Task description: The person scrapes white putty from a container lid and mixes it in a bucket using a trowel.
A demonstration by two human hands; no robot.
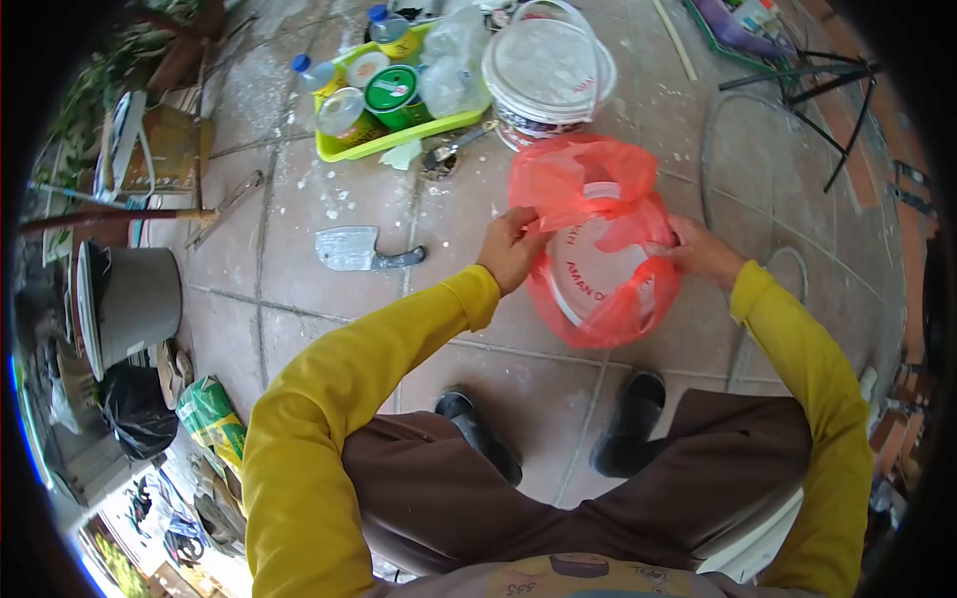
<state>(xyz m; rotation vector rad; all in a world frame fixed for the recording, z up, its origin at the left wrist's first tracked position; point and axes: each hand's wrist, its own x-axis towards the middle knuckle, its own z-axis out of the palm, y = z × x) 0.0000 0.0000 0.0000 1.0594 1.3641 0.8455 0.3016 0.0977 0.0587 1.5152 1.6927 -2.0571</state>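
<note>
Red film, thin and crumpled: 1 bag (626,171), on the floor in front of the person, wrapped loosely around 1 tub (604,267). Tub round, white, smooth plastic; red lettering shows through the bag's opening.

Hands: 2, both at the bag. Left hand (510,249): thumb and fingers closed, pinching film at the bag's left edge. Right hand (710,251): fingers bent against the bag's right side, tips partly hidden; cannot tell whether they grip.

Beyond the bag: 1 bucket (546,62), white, lidded, round. Beside it, 1 tray (344,153), yellow-green with raised rim, holding 2 blue-capped bottles (396,40), 1 green-lidded can (392,88), other clear plastic pieces. Left of the bag, well apart: 1 cleaver (348,248), flat metal blade, dark handle.

Surface: square brownish tiles (329,349), pale spatter. Far left, 1 grey pail (145,299); upper right, 1 black metal stand (812,85).
</note>
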